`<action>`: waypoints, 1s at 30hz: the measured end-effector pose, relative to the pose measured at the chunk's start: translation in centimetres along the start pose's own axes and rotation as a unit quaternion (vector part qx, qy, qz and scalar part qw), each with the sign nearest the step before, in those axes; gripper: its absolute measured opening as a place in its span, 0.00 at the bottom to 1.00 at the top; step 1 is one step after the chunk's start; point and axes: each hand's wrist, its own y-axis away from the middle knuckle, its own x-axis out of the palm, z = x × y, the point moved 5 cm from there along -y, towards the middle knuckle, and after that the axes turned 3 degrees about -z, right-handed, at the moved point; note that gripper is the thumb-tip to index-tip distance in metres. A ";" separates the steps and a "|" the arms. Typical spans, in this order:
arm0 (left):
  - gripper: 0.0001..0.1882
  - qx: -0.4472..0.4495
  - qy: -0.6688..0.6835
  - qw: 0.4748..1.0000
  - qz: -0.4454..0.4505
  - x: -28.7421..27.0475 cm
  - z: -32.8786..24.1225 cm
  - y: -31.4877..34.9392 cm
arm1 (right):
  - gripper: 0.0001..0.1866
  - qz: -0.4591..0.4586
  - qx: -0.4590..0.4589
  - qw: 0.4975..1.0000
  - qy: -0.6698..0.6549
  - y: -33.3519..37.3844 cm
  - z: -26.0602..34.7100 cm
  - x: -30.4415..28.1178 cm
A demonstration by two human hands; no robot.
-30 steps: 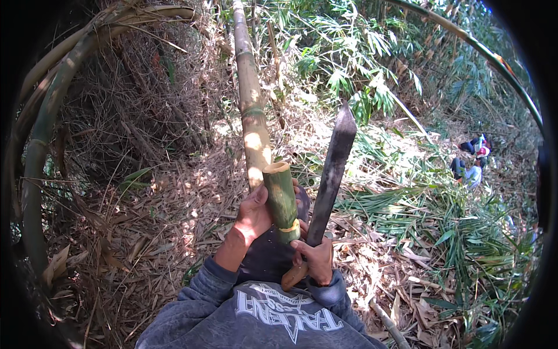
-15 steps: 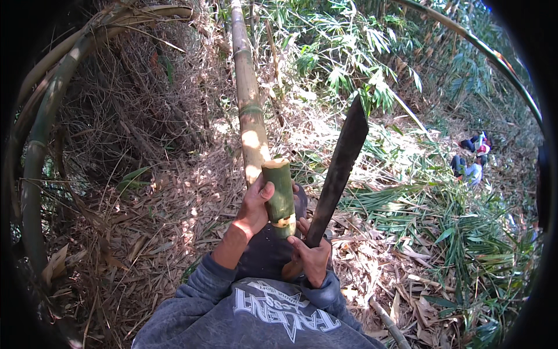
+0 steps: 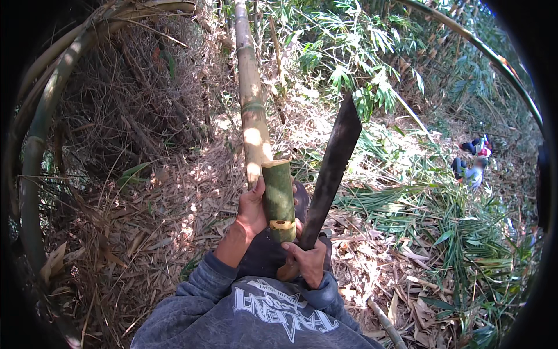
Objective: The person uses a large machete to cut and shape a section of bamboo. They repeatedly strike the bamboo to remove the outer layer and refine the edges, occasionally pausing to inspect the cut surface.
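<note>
A short green bamboo section (image 3: 278, 191) stands nearly upright in front of my body, its rough-cut upper end pale. Near its lower end is a pale notch with a small dark hole. My left hand (image 3: 251, 212) grips the section from the left side, thumb pointing up along it; the other fingers are hidden behind. Closed around the base of a long dark machete (image 3: 334, 166), my right hand (image 3: 310, 262) sits beside the lower end of the bamboo. The blade slants up and to the right, and its handle is hidden in my fist.
A long bamboo pole (image 3: 251, 99) runs away from just behind the section. Dry leaves (image 3: 168, 232) cover the ground, with cut green leaves (image 3: 401, 215) to the right. Two people (image 3: 474, 166) are low down at far right. A bent bamboo stem (image 3: 38, 145) arches at left.
The bamboo section has turned slightly, so the hole in its notch faces up toward me. My left thumb has shifted off its front to the side. The machete has swung a little left.
</note>
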 end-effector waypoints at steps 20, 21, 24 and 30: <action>0.34 -0.003 -0.104 0.994 -0.034 0.0 1.1 -0.3 | 0.27 -0.042 -0.024 0.999 0.006 0.7 -0.3 1.2; 0.36 -0.001 -0.166 0.985 -0.048 0.0 0.9 -0.1 | 0.31 -0.051 -0.024 0.998 0.008 0.6 -0.3 1.0; 0.39 0.002 -0.279 0.957 -0.078 -0.2 0.6 0.4 | 0.36 -0.067 -0.023 0.997 -0.002 0.3 -0.5 0.5; 0.38 0.038 -0.168 0.985 -0.017 0.8 0.5 0.1 | 0.36 -0.067 -0.022 0.997 -0.041 0.3 -0.5 0.3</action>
